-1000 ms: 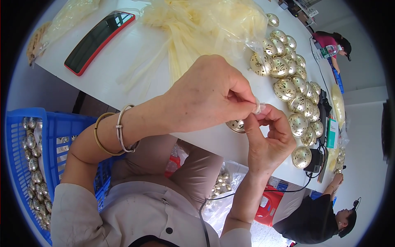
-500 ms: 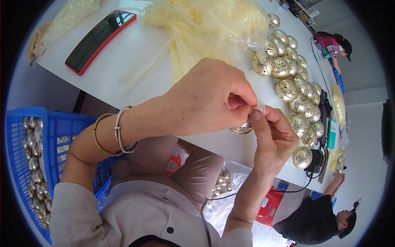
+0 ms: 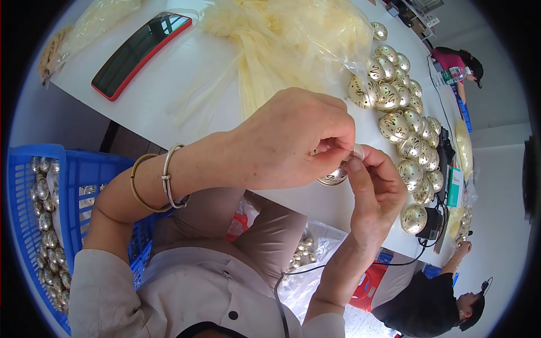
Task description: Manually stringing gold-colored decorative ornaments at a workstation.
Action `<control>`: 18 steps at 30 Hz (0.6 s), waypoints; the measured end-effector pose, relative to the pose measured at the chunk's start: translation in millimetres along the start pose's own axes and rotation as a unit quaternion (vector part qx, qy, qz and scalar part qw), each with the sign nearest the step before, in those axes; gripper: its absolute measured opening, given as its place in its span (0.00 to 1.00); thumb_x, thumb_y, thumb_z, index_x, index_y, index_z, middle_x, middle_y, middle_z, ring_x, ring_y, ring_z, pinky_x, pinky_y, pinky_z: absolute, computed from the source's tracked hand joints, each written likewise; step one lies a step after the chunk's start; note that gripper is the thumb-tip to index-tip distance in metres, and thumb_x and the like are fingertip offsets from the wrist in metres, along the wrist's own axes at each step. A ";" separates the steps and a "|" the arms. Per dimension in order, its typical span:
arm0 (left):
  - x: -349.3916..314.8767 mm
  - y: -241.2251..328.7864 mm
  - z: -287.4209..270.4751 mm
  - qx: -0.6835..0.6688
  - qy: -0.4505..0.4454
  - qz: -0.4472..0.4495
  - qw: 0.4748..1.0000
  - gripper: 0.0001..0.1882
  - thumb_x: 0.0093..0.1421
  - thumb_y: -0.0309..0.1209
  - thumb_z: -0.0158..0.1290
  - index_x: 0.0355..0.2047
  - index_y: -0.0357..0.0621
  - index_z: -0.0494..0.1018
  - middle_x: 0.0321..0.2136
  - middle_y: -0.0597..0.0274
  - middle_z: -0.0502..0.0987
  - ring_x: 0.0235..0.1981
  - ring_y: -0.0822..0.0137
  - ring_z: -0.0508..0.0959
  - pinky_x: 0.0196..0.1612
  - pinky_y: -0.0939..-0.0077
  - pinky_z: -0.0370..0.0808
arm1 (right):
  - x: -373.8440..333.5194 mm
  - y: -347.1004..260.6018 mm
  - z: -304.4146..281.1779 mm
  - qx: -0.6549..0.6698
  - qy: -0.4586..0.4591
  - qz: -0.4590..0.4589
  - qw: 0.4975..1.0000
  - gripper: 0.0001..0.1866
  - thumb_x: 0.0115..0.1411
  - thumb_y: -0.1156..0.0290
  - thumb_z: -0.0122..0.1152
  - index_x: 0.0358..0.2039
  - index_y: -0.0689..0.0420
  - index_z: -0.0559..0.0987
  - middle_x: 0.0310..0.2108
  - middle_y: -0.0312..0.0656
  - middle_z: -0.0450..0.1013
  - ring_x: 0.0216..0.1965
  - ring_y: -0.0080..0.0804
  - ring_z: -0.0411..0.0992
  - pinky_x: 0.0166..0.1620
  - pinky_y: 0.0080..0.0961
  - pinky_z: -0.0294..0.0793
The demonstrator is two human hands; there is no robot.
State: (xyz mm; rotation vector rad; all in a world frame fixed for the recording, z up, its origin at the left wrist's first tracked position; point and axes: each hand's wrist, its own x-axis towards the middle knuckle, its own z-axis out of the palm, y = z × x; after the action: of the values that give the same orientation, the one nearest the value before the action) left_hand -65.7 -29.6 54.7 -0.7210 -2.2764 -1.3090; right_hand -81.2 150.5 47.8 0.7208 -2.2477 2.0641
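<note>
Both my hands meet over the table's near edge, fingertips almost touching. My left hand (image 3: pixel 287 143), with bracelets on its wrist, is closed in a pinch. Facing it, my right hand (image 3: pixel 375 188) pinches with thumb and forefinger. Between them shows a small end of pale, sheer ribbon (image 3: pixel 358 151), mostly hidden by the fingers. Just below the left fingers a gold ball ornament (image 3: pixel 333 178) with dark script peeks out; most of it is covered. Beyond my hands, a bundle of cream ribbon strips (image 3: pixel 253 62) lies spread out under a clear bag.
Several gold ball ornaments (image 3: pixel 410 143) cluster on the right of the white table (image 3: pixel 152 104). A red-edged phone (image 3: pixel 141 53) lies at the far left. A blue crate (image 3: pixel 70 191) of ornaments stands left of me. Cables and a black adapter (image 3: pixel 433 222) sit right. Two people work beyond.
My left hand has shifted slightly down and right, its fingers closer to my right fingertips. Both hands keep their pinch, and less of the ribbon shows.
</note>
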 end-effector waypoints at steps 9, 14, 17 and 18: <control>2.8 2.7 -9.7 -0.252 0.015 -0.122 0.960 0.03 0.50 0.21 0.57 0.26 0.37 0.74 0.23 0.67 0.74 0.24 0.78 0.72 0.27 0.83 0.68 | 1.0 7.0 0.3 -0.012 0.001 -0.019 1.000 0.10 0.52 0.80 0.61 0.37 0.65 0.77 0.32 0.38 0.73 0.31 0.21 0.69 0.37 0.16 0.67; 3.6 1.1 -10.4 -0.372 0.010 -0.225 0.900 0.06 0.51 0.28 0.56 0.26 0.37 0.75 0.22 0.68 0.75 0.23 0.79 0.71 0.29 0.83 0.69 | 5.4 4.1 12.7 -0.134 -0.011 -0.132 0.982 0.12 0.49 0.81 0.64 0.37 0.62 0.78 0.38 0.41 0.72 0.33 0.24 0.69 0.39 0.18 0.68; -0.2 -3.2 -10.2 -0.387 0.014 -0.250 0.887 0.05 0.53 0.27 0.56 0.28 0.38 0.74 0.23 0.68 0.74 0.25 0.79 0.71 0.31 0.84 0.69 | 3.6 5.7 14.2 -0.104 -0.011 -0.106 0.989 0.11 0.50 0.80 0.64 0.36 0.61 0.78 0.37 0.41 0.73 0.34 0.25 0.70 0.40 0.19 0.69; -1.9 -4.5 -10.9 -0.384 0.017 -0.263 0.885 0.05 0.54 0.27 0.55 0.29 0.39 0.74 0.25 0.68 0.74 0.26 0.79 0.71 0.31 0.83 0.68 | 3.2 6.1 14.3 -0.089 -0.011 -0.094 0.991 0.10 0.50 0.80 0.64 0.35 0.61 0.79 0.36 0.41 0.73 0.34 0.25 0.70 0.40 0.19 0.69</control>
State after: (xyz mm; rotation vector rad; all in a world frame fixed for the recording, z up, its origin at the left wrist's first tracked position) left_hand -65.9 -41.5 55.7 -0.2747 -1.9421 -2.5195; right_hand -81.8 136.1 41.0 0.9054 -2.2401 1.7547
